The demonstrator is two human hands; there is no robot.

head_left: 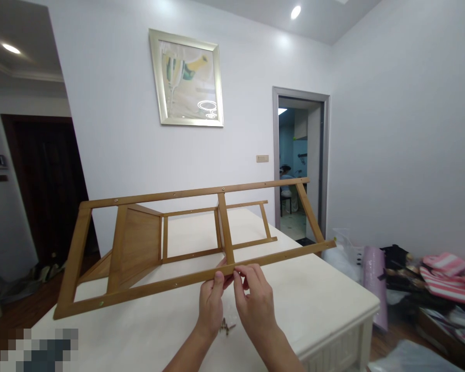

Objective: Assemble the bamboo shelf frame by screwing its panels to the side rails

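A brown wooden rack frame lies on its side on the white table, with two ladder-like sides joined by panels. My left hand grips its near lower rail, thumb in front and fingers behind, close to the middle crossbar. Just to the right, my right hand pinches at the same rail near that joint; whatever sits between its fingertips is too small or hidden to make out. Below my hands, several screws lie on the tabletop by a small clear plastic bag.
The white table has its corner at the right. Beyond it on the floor are a lilac roll, pink striped cloth, plastic wrap and an open box. A doorway stands behind; a framed picture hangs on the wall.
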